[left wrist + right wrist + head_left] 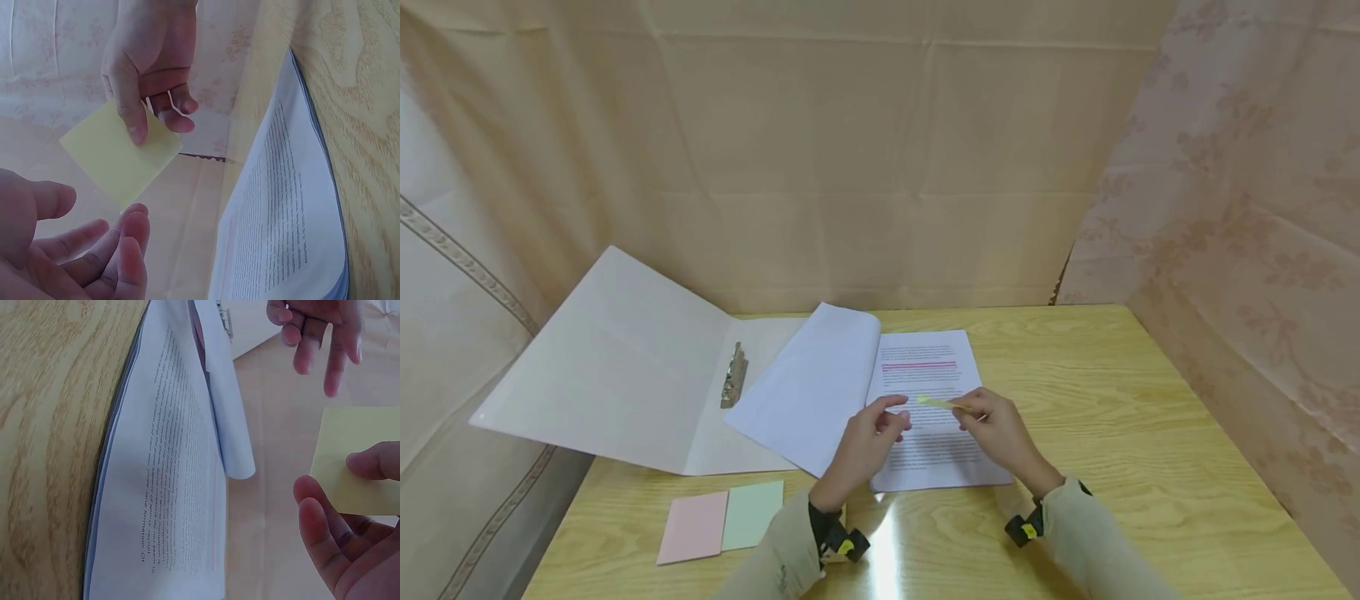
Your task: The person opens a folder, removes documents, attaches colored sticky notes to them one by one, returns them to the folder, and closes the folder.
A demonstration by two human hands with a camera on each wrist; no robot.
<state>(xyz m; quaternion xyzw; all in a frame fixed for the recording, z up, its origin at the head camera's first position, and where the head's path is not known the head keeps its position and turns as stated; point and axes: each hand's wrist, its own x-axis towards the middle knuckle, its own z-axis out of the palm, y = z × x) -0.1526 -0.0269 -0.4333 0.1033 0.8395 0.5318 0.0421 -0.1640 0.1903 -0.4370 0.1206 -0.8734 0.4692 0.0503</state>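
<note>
My right hand [1000, 429] pinches a yellow sticky note [331, 444] between thumb and fingers, above the printed sheets [917, 462]. In the left wrist view the note [119, 162] appears as a flat square, one corner pointing toward my left fingertips. My left hand [861, 446] is raised opposite, its fingers loosely bent and holding nothing. A gap shows between these fingers and the note in the right wrist view. The top printed page carries pink highlighted lines near its head. Several pages are turned over to the left, showing a blank white back [812, 387].
An open white folder [617, 367] with a metal clip [734, 377] lies at the left, its cover tilted up. Pink [694, 527] and green [752, 515] sticky pads sit side by side at the front left. Curtains surround the wooden table [1120, 467].
</note>
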